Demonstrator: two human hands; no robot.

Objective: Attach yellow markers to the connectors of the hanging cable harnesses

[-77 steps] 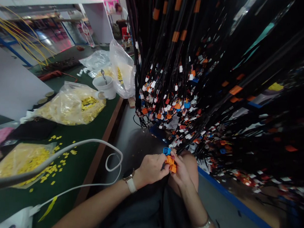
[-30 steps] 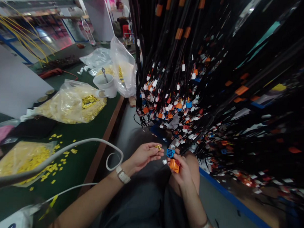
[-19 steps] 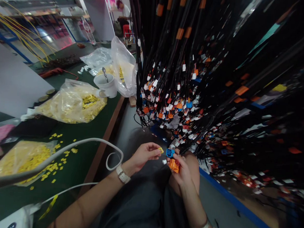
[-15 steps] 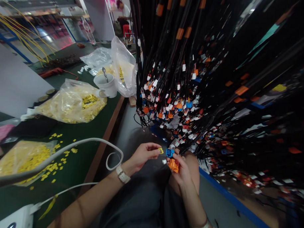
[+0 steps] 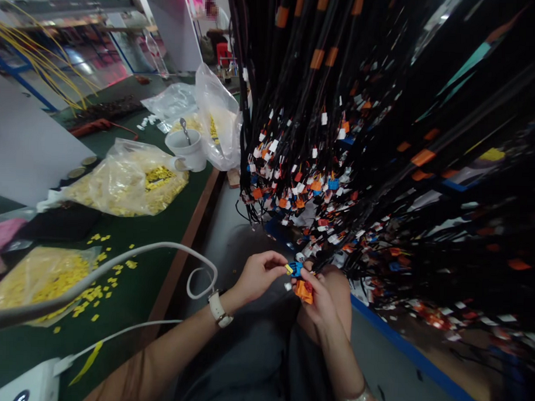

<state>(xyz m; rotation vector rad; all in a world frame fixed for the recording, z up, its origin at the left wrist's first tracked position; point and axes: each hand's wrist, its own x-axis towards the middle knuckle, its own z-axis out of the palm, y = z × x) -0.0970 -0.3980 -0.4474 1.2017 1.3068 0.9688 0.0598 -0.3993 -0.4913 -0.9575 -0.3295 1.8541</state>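
A: Where is the yellow piece [image 5: 288,270]?
B: At the end of the blue connector [image 5: 296,269], pinched by the fingers of the left hand [image 5: 256,277]; the right hand [image 5: 324,299] has its fingers closed around the connector.
A: Progress?
B: Seating indiscernible; loose yellow pieces [image 5: 131,265] remain on the desk [image 5: 170,221].

One head-worn camera is looking forward and down over the dark-clothed lap [image 5: 239,366], facing the bare left hand [image 5: 256,276] and bare right hand [image 5: 322,297] closely, catching the green-topped bench [image 5: 132,301] at left and hanging black cable bundles [image 5: 289,78] at right.
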